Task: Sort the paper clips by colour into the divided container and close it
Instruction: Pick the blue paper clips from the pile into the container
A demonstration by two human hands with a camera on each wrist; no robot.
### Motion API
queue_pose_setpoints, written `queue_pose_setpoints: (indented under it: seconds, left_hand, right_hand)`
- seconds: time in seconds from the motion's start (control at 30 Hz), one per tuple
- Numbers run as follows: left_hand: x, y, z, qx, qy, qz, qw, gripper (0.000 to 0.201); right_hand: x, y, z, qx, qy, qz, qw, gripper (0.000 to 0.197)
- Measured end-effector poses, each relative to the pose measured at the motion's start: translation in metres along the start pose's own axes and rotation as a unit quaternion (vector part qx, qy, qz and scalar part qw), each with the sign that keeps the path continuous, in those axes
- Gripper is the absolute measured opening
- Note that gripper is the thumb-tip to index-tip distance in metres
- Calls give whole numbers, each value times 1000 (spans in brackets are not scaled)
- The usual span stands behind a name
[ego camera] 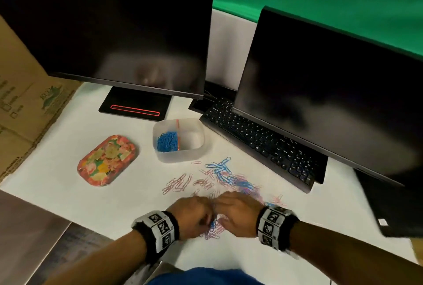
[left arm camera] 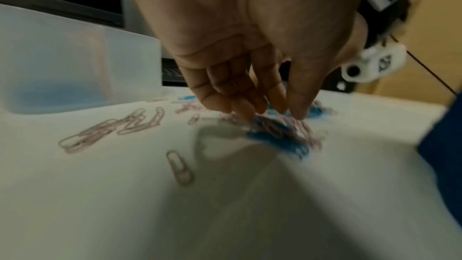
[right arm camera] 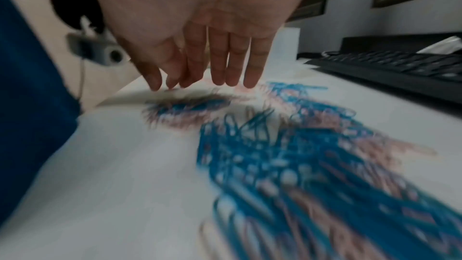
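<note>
At the bottom centre of the head view, both hands are working palm-down over a small heap of mixed paper clips on the white worktop [ego camera: 96, 207]. The left hand [ego camera: 192, 215] is pointing its fingers down together, the fingertips [left arm camera: 246, 115] touching a blurred clump of blue and pink clips [left arm camera: 280, 135]; whether it is actually pinching any I cannot tell. The right hand [ego camera: 238, 213] is hanging relaxed with straight fingers [right arm camera: 232, 62] just above the clips, holding nothing.

Just beyond the hands, toward the frame's middle, the loose pile of paper clips [ego camera: 238, 181] is lying spread out, blue tangled with pink, and a separate scatter of pink clips [ego camera: 180, 183] is sitting to its left.

Farther up, at centre frame, the translucent divided container [ego camera: 180, 157] is standing open, a red divider running through it; blue clips [ego camera: 167, 141] are filling its left compartment, and the right compartment is showing bare plastic. The floral lid [ego camera: 107, 161] is lying flat on the worktop to the container's left, apart from it.

At the right, a black keyboard [ego camera: 258, 140] is lying diagonally under a dark monitor [ego camera: 332, 92]; a second monitor [ego camera: 109, 30] is filling the upper left.
</note>
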State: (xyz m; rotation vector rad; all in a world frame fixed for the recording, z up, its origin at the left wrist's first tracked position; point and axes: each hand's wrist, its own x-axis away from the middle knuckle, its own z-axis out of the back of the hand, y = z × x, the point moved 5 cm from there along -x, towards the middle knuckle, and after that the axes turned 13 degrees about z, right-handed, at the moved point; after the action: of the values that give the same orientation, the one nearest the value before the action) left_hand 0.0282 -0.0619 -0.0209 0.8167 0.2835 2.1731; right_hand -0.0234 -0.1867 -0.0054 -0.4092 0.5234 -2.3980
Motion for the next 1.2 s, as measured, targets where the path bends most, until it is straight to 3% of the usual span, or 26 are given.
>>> queue_pose_setpoints:
  seconds: [0.1, 0.17, 0.33, 0.57, 0.77, 1.03, 1.2]
  left_hand:
    - [7, -4, -13, -84, 26, -64, 994, 7]
    - [10, -17, -10, -114, 54, -60, 990, 8]
    - [7, -54, 10, -129, 95, -9, 987, 16]
    - [11, -67, 19, -43, 108, 110, 987, 24]
    - [9, -64, 4, -51, 70, 176, 981, 24]
    - [1, -58, 3, -5, 78, 208, 975, 11]
    - [1, -60, 5, 27, 91, 205, 974, 9]
  right_hand:
    - [14, -2, -34, 32, -70, 31, 997, 50]
    - [23, 6, -43, 64, -103, 16, 993, 57]
    - [36, 33, -37, 134, -105, -44, 985, 57]
    - [46, 47, -27, 68, -25, -92, 993, 43]
    - [18, 23, -16, 86, 89, -37, 992, 24]
    - [-26, 5, -23, 40, 35, -6, 999, 24]
    - [-26, 9, -26, 32, 56, -9, 998, 15]
